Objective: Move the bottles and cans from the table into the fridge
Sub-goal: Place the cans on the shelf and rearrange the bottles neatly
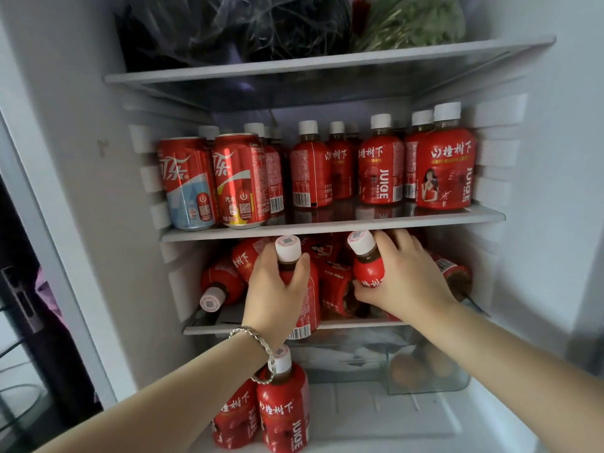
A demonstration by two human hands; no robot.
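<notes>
Home kitchen, open household fridge (536,132). Above the two gripping hands: glass shelf (327,227) with cola cans (215,181) and juice bottles (380,161). Higher up, bagged greens (408,21) and a dark bag (212,31). Below the hands: clear crisper drawer (428,364).

red juice bottles (299,289) | white caps; upright and toppled | fridge (333,228) lower shelf; cans (242,181) above

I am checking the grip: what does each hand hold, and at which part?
The left hand holds a juice bottle around its shoulder, below the cap. The right hand holds another juice bottle around its body.
</notes>
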